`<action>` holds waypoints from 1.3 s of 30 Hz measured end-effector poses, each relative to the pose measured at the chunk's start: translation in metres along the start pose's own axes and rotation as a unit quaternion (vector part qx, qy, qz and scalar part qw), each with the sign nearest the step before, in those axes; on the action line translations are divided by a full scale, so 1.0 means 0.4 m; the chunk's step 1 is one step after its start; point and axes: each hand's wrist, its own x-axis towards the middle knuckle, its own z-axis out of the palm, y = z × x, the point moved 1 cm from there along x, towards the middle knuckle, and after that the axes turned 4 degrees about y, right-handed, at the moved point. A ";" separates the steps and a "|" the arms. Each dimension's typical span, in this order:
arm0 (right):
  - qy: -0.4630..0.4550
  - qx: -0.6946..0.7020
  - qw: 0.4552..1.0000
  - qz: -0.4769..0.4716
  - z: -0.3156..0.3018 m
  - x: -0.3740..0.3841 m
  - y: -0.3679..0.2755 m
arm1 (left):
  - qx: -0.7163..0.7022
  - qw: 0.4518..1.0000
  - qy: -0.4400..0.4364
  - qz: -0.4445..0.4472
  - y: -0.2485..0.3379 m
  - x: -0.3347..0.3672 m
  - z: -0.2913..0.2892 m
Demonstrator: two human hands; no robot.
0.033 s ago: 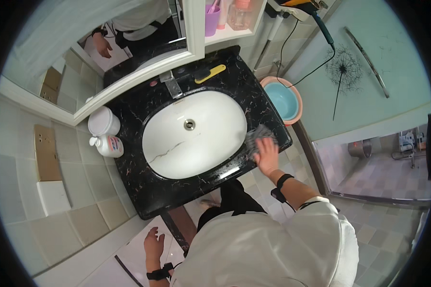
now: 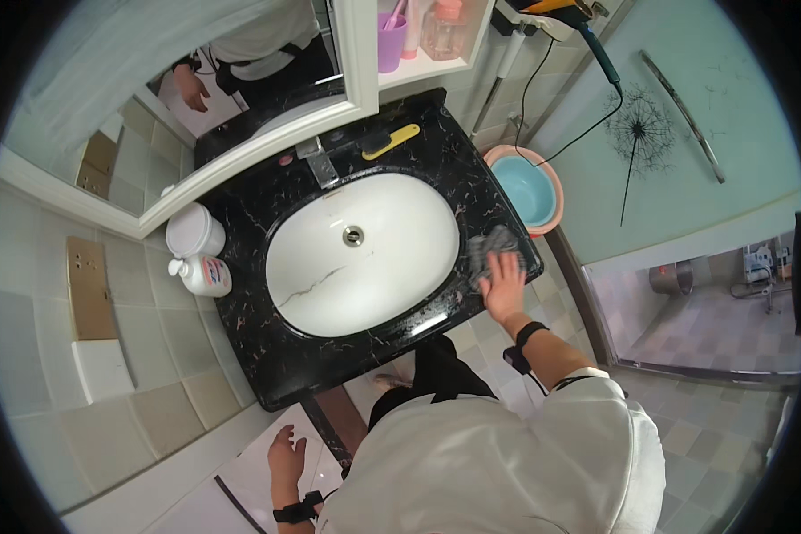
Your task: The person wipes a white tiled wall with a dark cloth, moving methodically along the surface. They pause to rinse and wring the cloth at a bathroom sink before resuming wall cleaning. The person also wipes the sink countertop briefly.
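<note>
My right hand presses a crumpled grey cloth onto the right front part of the black marbled countertop. Its fingers lie over the cloth, close to the counter's corner. Left of it is the white oval sink basin, with a dark crack-like line in its bowl and a round drain in the middle. Low at the left, my left hand hangs beside my body with its fingers loosely apart and nothing in them.
A metal faucet and a yellow-handled brush are behind the basin. At the left end stand a white pump bottle and a white tub. Basins sit right of the counter. A mirror cabinet overhangs the back.
My right hand and the cloth have shifted slightly to the right, toward the counter's corner. My left hand hangs as before.
</note>
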 end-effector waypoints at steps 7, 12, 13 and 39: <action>-0.029 0.018 0.996 0.078 0.029 0.340 0.012 | 0.057 0.996 0.002 -0.063 0.046 -0.028 0.046; -0.002 0.051 0.997 -0.049 0.086 0.620 -0.063 | 0.039 0.994 -0.028 -0.101 0.195 0.000 0.106; 0.003 0.048 0.997 -0.066 0.111 0.672 -0.072 | 0.024 0.994 -0.021 -0.100 0.227 0.007 0.111; -0.092 0.285 0.899 -0.319 0.209 0.523 -1.032 | -0.104 0.894 0.063 -0.432 0.375 -0.443 0.174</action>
